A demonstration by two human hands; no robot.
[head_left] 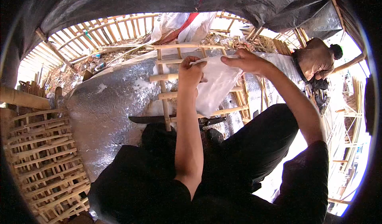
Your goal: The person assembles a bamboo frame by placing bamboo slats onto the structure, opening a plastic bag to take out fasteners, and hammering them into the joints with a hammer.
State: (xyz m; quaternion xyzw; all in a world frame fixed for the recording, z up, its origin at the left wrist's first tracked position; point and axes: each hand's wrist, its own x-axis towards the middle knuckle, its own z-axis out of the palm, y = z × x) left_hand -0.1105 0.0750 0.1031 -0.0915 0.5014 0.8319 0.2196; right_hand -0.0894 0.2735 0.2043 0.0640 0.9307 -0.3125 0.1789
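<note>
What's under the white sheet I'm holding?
Beyond the white sheet's edges, parts of a bamboo frame and silvery ground covering show. Whatever lies directly beneath the sheet's middle is covered, so I can't tell.

Thin white sheet [217, 82], translucent, creased, hanging slack over slatted bamboo frame [164, 77].

A crinkled silver sheet [105, 102] spreads out in front of me, catching the light in bright glints across its left part. On it I have a ladder-like bamboo frame [163, 86], though whether it lies flat or is propped up a little I cannot tell. A dark-bladed knife [149, 120] lies close to me, its tip to my left, its blade passing under one rail of the frame. Small white scraps [141, 84] dot the sheet left of the frame
</note>
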